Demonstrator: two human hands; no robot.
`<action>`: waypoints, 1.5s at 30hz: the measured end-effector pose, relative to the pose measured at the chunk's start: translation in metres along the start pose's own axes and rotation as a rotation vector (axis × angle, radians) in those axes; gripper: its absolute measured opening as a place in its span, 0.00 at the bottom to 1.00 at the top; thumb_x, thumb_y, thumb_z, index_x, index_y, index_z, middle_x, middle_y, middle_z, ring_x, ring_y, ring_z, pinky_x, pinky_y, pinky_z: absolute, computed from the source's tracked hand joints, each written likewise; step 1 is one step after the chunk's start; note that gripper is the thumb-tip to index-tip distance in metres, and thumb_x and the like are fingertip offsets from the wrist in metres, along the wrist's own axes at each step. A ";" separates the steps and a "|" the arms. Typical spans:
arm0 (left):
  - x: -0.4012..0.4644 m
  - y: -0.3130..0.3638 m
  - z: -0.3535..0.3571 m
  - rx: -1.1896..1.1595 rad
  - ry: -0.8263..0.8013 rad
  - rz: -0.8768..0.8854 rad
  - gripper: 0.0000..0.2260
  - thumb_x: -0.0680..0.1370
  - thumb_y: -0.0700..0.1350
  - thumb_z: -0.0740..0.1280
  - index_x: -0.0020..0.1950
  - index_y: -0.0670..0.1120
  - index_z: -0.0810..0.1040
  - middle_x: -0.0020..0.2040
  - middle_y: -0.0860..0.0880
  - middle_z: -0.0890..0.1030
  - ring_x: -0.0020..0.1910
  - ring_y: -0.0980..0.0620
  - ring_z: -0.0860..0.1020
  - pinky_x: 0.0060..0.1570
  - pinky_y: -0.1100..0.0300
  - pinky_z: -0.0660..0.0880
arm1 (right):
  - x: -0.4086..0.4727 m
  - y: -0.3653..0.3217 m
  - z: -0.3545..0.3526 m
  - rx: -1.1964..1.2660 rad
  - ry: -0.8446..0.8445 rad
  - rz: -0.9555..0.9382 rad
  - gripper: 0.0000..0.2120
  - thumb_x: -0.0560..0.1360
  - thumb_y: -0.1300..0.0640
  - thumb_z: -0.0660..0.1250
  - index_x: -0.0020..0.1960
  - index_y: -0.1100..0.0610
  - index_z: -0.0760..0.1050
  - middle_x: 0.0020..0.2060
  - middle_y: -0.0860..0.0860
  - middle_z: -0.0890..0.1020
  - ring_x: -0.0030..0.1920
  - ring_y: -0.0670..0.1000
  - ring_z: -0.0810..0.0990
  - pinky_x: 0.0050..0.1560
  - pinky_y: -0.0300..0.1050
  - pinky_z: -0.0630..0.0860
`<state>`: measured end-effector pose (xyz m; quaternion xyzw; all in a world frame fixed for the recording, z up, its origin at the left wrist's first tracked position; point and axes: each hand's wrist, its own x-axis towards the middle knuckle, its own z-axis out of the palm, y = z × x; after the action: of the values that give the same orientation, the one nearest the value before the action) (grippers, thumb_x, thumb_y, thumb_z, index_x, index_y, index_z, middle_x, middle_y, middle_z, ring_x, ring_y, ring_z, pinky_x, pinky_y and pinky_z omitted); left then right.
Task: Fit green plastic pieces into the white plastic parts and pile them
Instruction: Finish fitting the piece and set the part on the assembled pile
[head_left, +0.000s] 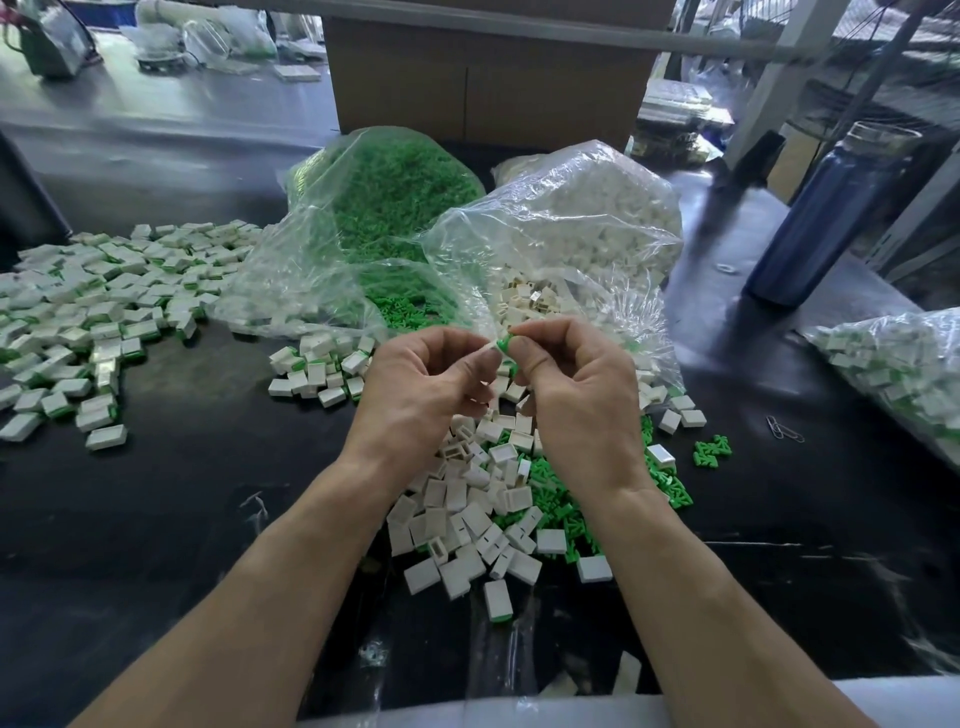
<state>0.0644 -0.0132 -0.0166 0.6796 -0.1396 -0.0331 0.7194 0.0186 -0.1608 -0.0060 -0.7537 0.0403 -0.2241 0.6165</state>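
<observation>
My left hand and my right hand meet above the table's middle. Between their fingertips sits a small green piece, pinched by my right hand, against a white part held by my left; the white part is mostly hidden by fingers. Below my hands lies a loose heap of white parts mixed with green pieces. A wide pile of fitted white-and-green parts covers the left of the table. One clear bag holds green pieces, another holds white parts.
A cardboard box stands behind the bags. A dark blue bottle is upright at the right. A third bag of fitted parts lies at the far right edge. Paper clips rest on the black tabletop.
</observation>
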 end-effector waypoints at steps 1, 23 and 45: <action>0.000 0.000 -0.001 0.015 -0.002 0.001 0.04 0.78 0.44 0.75 0.50 0.45 0.85 0.41 0.47 0.86 0.38 0.50 0.84 0.39 0.58 0.83 | 0.000 0.000 0.000 0.002 -0.010 0.005 0.02 0.82 0.59 0.72 0.53 0.54 0.83 0.45 0.49 0.85 0.44 0.44 0.83 0.44 0.39 0.80; -0.001 0.011 -0.010 0.179 -0.039 0.106 0.03 0.81 0.39 0.72 0.50 0.47 0.83 0.37 0.53 0.83 0.37 0.47 0.82 0.41 0.56 0.84 | 0.002 -0.001 -0.006 -0.182 -0.193 -0.070 0.02 0.83 0.58 0.70 0.53 0.52 0.80 0.41 0.49 0.84 0.39 0.48 0.82 0.41 0.44 0.83; 0.002 0.009 -0.022 0.342 -0.089 0.183 0.05 0.77 0.36 0.74 0.49 0.45 0.86 0.39 0.46 0.85 0.39 0.41 0.83 0.39 0.44 0.84 | 0.001 -0.003 -0.007 -0.399 -0.275 -0.212 0.02 0.81 0.63 0.71 0.50 0.58 0.80 0.41 0.50 0.81 0.40 0.52 0.83 0.42 0.53 0.82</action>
<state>0.0699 0.0082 -0.0081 0.7742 -0.2360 0.0269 0.5867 0.0163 -0.1663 -0.0016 -0.8837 -0.0797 -0.1703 0.4286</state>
